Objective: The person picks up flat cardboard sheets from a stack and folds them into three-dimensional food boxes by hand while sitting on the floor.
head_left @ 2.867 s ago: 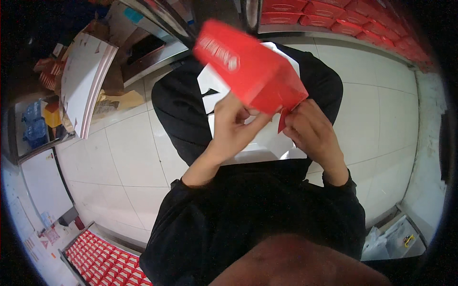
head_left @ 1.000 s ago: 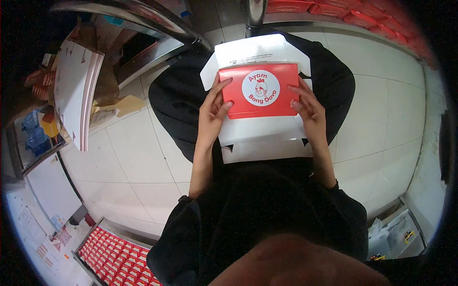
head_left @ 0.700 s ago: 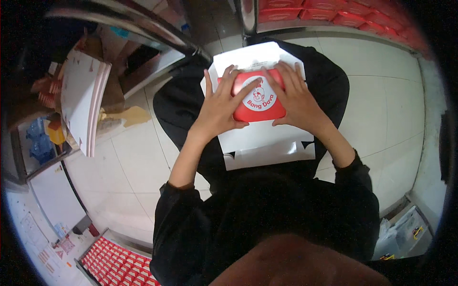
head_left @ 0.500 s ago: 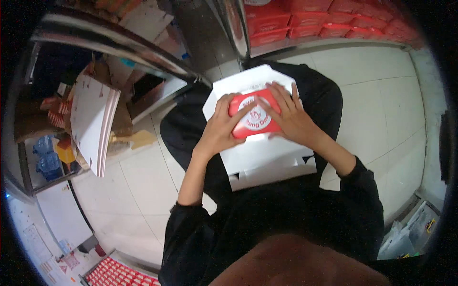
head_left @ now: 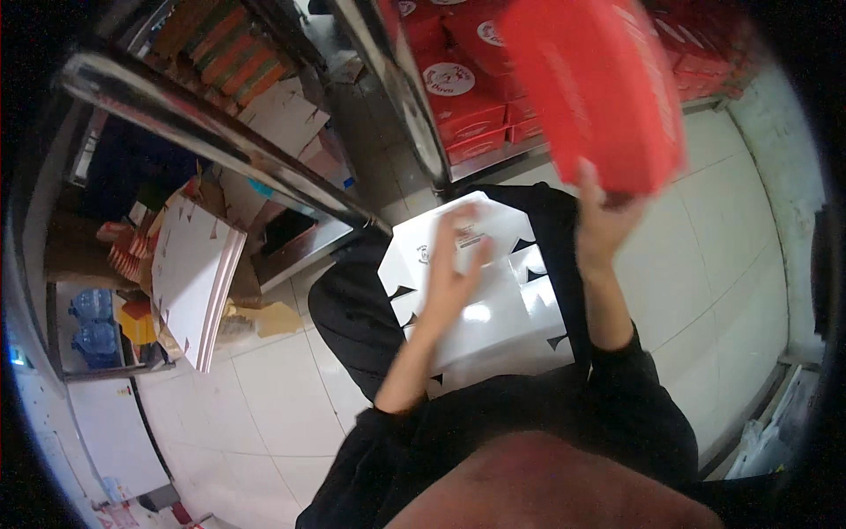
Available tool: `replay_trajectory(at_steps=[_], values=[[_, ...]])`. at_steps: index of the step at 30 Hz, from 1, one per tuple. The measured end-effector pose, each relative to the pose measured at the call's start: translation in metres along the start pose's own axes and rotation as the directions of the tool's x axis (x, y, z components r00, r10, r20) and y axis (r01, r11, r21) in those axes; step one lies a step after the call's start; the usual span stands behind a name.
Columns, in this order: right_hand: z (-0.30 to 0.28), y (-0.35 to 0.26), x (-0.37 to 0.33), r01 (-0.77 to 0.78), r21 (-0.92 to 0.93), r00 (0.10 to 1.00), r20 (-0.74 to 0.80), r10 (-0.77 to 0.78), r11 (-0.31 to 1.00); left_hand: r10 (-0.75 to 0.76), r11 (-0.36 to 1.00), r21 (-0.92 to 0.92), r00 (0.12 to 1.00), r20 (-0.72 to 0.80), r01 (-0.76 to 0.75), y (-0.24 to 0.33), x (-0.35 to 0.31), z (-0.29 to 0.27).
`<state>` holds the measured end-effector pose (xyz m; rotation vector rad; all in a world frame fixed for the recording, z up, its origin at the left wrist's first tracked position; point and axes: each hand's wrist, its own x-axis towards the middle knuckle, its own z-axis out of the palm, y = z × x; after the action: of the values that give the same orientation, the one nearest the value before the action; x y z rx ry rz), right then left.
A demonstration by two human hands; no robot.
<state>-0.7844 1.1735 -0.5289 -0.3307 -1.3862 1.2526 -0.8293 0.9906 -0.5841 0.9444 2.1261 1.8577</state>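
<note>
Red box (head_left: pixel 599 97) is up R nr stacked boxes (head_left: pixel 471 115), R hand (head_left: pixel 608 225) clamped on its near end, prob to clear the white blank (head_left: pixel 498 331) on the lap (head_left: pixel 346 300), L hand (head_left: pixel 454 286) over it, fingers apart, contact unclear.

Red box (head_left: pixel 599 97) now seemingly off lap (head_left: pixel 352 304)

Translucent blue bottles (head_left: pixel 92 328) stand at the left beside a yellow object (head_left: pixel 137 323), with a flat white panel (head_left: pixel 115 436) toward the lower corner. Two shiny metal tubes (head_left: pixel 220 145) slant down from the top; a tan scrap (head_left: pixel 275 319) shows against the pale tiled floor (head_left: pixel 705 256).
</note>
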Motion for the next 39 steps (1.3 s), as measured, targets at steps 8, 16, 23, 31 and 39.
replay_trajectory(at_steps=[8, 16, 23, 31, 39], values=[[0.099, 0.077, 0.026, 0.500, -0.340, 0.855, 0.341, -0.391, 0.797, -0.032, 0.993, 0.122, 0.960, 0.278, -0.003, -0.021, -0.081, 0.095], [0.095, 0.105, 0.021, 0.693, -0.701, 0.720, 0.666, -0.195, 0.167, -0.114, 0.871, 0.491, 0.961, 0.253, -0.026, -0.032, -0.100, 0.107], [0.083, 0.072, 0.012, 0.622, -0.760, 0.783, 0.604, -0.147, 0.192, -0.274, 0.835, 0.513, 0.959, 0.067, 0.202, -0.034, -0.100, 0.134], [-0.070, 0.038, -0.066, 0.298, -0.458, 0.668, 0.727, 0.160, 0.838, -0.243, 0.877, 0.426, 0.970, -0.003, 0.221, -0.037, -0.106, 0.137], [-0.141, 0.006, -0.101, -0.137, -0.646, 0.702, 0.472, 0.534, 0.751, -0.327, 0.890, 0.331, 0.945, -0.015, 0.313, -0.038, -0.103, 0.126]])
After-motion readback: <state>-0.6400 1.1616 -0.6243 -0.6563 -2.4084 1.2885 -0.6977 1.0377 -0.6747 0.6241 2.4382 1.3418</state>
